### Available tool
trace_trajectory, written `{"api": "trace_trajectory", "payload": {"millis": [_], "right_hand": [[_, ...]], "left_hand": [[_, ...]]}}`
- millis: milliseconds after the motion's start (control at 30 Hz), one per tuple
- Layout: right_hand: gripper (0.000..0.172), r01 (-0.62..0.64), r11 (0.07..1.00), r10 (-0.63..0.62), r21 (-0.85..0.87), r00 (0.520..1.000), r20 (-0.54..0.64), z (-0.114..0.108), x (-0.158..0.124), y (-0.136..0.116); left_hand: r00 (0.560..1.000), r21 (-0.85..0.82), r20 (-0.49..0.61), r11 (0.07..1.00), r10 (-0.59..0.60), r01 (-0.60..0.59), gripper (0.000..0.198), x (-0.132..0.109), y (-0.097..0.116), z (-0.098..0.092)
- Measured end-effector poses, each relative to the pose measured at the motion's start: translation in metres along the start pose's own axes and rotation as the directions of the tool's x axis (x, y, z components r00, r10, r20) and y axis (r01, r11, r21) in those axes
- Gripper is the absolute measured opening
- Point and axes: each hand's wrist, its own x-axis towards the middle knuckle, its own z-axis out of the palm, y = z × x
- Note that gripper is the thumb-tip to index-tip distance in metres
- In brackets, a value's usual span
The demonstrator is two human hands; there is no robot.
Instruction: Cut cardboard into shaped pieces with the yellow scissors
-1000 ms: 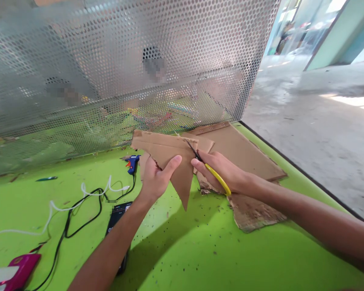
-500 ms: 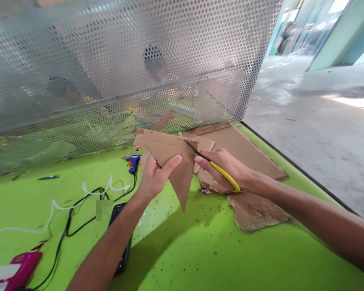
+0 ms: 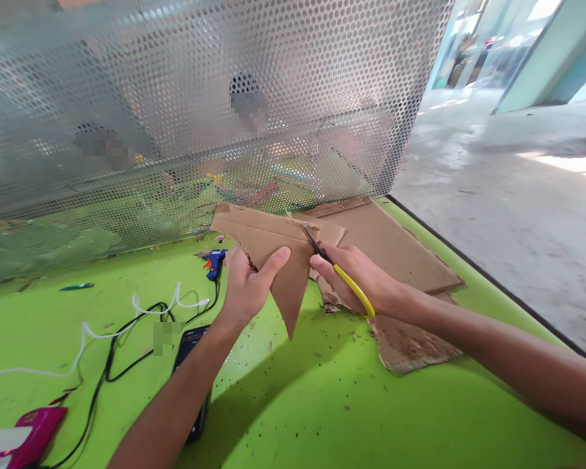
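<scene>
My left hand (image 3: 249, 280) grips a pointed piece of brown cardboard (image 3: 268, 238), thumb on top and fingers beneath, held up over the table. In my right hand (image 3: 354, 270) is a pair of scissors with a yellow handle (image 3: 359, 293) and dark blades. The blades lie at the torn upper right edge of the cardboard piece; whether they are parted I cannot tell. Behind and beneath my right hand lie larger cardboard sheets (image 3: 400, 244) and a torn scrap (image 3: 413, 345), partly hidden by my forearm.
A perforated metal screen (image 3: 283, 98) stands along the back of the green table (image 3: 322, 404). On the left are a blue glue gun (image 3: 215, 264), white and black cables, a phone (image 3: 198, 417) partly under my forearm, a green pen-like object (image 3: 77, 286) and a pink device (image 3: 41, 433).
My right hand and the scissors have shifted slightly left. The cardboard piece in my left hand has moved a little left and up.
</scene>
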Motion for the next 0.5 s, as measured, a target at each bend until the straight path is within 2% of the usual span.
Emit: {"api": "trace_trajectory", "payload": {"millis": [133,233,333,500], "right_hand": [[0.040,0.008,0.999,-0.009,0.033,1.000,0.023,-0.005,0.001,0.000],[0.040,0.058,0.998,-0.061,0.033,0.995,0.083,-0.010,0.001,0.001],[0.039,0.091,0.996,-0.091,0.004,0.989,0.114,-0.012,0.000,0.001],[0.040,0.063,0.998,-0.066,0.031,0.991,0.119,-0.008,-0.001,-0.002]], "left_hand": [[1.000,-0.017,0.003,1.000,-0.008,0.008,0.038,0.001,0.001,0.000],[0.998,-0.111,-0.045,0.993,-0.039,0.034,0.039,0.005,-0.001,-0.003],[0.992,-0.178,-0.123,0.984,-0.029,0.007,0.038,0.011,-0.002,-0.008],[0.991,-0.199,-0.131,0.980,0.002,-0.028,0.034,0.013,-0.003,-0.010]]}}
